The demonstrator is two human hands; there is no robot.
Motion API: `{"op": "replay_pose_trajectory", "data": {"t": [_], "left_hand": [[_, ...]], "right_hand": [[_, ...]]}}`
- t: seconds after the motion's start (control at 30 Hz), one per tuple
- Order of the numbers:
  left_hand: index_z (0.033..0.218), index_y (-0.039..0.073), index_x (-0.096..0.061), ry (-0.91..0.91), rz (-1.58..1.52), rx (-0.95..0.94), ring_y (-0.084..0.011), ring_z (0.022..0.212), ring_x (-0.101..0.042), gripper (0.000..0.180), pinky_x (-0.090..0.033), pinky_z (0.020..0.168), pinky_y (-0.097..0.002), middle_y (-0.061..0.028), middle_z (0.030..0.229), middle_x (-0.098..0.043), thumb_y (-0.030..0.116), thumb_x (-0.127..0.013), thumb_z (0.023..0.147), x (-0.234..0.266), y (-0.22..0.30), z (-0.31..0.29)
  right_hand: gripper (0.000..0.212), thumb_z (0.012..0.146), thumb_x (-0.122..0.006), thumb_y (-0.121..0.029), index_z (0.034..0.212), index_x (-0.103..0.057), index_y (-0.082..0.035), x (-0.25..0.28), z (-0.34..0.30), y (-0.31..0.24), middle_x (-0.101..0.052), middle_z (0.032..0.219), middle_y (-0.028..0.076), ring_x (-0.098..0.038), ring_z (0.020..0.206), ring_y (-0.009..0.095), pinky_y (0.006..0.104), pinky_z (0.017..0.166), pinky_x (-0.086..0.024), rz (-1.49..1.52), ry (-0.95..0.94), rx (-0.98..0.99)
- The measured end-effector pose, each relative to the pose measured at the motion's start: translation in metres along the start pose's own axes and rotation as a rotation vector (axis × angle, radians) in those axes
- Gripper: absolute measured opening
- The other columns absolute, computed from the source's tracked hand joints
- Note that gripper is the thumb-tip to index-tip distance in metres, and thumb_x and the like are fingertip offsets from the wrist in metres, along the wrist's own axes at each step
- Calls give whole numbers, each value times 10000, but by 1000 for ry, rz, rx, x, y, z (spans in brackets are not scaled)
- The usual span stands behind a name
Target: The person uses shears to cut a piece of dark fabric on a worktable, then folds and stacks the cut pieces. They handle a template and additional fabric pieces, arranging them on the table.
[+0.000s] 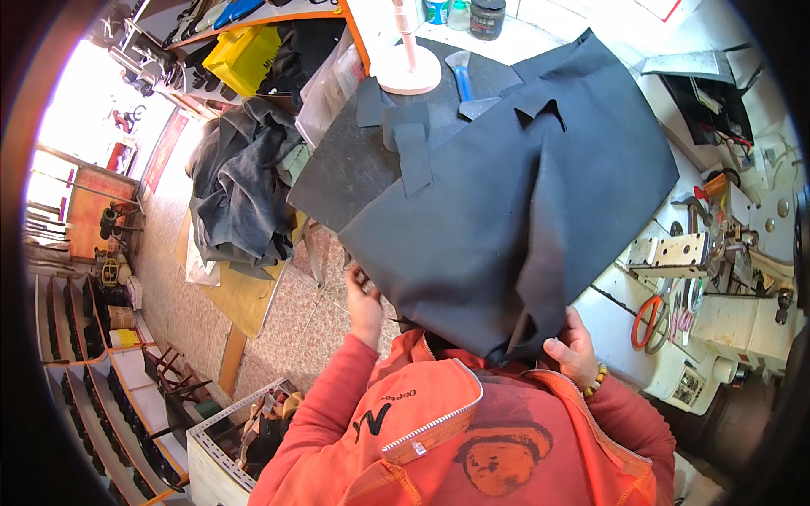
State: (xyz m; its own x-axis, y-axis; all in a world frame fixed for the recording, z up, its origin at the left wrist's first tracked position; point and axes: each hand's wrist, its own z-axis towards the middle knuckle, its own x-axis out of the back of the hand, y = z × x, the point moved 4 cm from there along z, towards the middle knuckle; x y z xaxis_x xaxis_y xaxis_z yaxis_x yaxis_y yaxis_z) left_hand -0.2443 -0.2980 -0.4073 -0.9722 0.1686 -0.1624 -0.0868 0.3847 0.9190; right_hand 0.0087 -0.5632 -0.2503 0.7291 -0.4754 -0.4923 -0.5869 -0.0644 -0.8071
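Note:
A large sheet of black leather point(456, 244) covers much of the dark work board point(337, 160). It hangs over the near edge toward my body, with a raised fold and a notched cut in it. My left hand point(364, 308) curls its fingers around the sheet's lower left edge. At the lower right edge, my right hand point(576, 350) grips the leather, thumb in sight and the other fingers partly hidden. Narrow black leather scraps point(413, 156) lie on the board beyond the sheet. A blue-handled knife point(461, 80) with a broad blade rests at the back.
The white round base of a stand point(411, 72) sits on the board's far edge. To the right are a sewing machine point(742, 320) and red-handled scissors point(648, 320). Dark hides point(245, 185) are heaped at left. Jars point(487, 18) stand at the back; an open bin point(224, 438) is lower left.

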Motion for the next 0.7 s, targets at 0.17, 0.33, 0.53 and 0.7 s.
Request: {"op": "replay_pose_trajectory", "data": {"t": [0.17, 0.33, 0.53, 0.7], "left_hand": [[1391, 116, -369, -105, -50, -67, -205, 1259, -451, 600, -489, 890, -316, -68, 1392, -451, -80, -538, 850, 17, 41, 61], [1323, 91, -437, -230, -7, -8, -198, 1130, -506, 616, -488, 823, -311, -60, 1304, -492, -145, -505, 758, 45, 20, 87], [1251, 104, -488, -387, 270, 260, -185, 984, -565, 308, -465, 799, -363, -52, 1172, -590, 257, -534, 987, 42, -76, 23], [1286, 102, -504, -480, 17, 977, -226, 1032, -565, 459, -470, 909, -406, -94, 1142, -577, 313, -656, 908, 34, -125, -31]], "right_hand": [[385, 880, -700, -147, 1216, -576, -5, 27, -26, 25, -624, 1083, 57, -575, 975, 157, 322, 881, -475, -343, 2, -171], [446, 884, -717, -200, 1242, -553, 9, 7, 1, 4, -615, 1111, 37, -555, 1021, 149, 304, 914, -451, -559, -95, 21], [422, 944, -634, -272, 1270, -533, -23, -32, 29, -20, -632, 1157, 63, -621, 993, 171, 320, 834, -508, -4, -117, -80], [395, 977, -568, -337, 1235, -513, -44, -52, 30, -21, -657, 1029, 84, -653, 747, 177, 294, 537, -500, 102, -106, -91]]}}
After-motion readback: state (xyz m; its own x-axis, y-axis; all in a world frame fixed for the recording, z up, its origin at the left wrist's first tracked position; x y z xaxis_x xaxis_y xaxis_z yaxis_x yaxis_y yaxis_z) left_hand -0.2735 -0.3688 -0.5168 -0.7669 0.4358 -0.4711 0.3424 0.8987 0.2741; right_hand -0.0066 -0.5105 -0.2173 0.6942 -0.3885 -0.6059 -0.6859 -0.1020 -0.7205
